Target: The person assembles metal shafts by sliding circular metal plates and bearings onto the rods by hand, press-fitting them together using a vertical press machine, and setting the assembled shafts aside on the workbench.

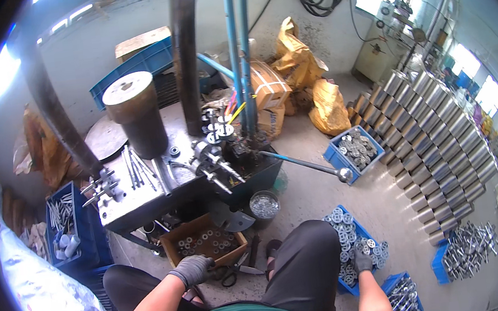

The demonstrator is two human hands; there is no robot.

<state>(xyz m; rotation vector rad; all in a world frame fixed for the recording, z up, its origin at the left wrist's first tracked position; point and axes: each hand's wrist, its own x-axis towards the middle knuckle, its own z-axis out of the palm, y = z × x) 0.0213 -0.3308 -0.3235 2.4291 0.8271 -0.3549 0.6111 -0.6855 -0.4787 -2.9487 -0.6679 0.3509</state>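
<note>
My right hand (363,261), in a grey glove, reaches into a blue crate (351,289) of round spoked metal discs (343,230). Its fingers are closed at the edge of one bright disc (368,244), partly hidden. My left hand (193,271), gloved too, is held closed above my left thigh, beside a wooden box (171,249) with small metal rings in it. What its fingers hold, if anything, is hidden. Black-handled scissors (230,279) lie just right of the left hand.
A metal workbench (118,212) ahead bears a thick dark cylinder (139,121), rods and a fixture (216,162). A ball-ended lever (343,174) juts right. Stacked metal cylinders (430,148) stand at the right, with blue crates of parts (352,151) nearby. A small bucket (264,205) sits below the bench.
</note>
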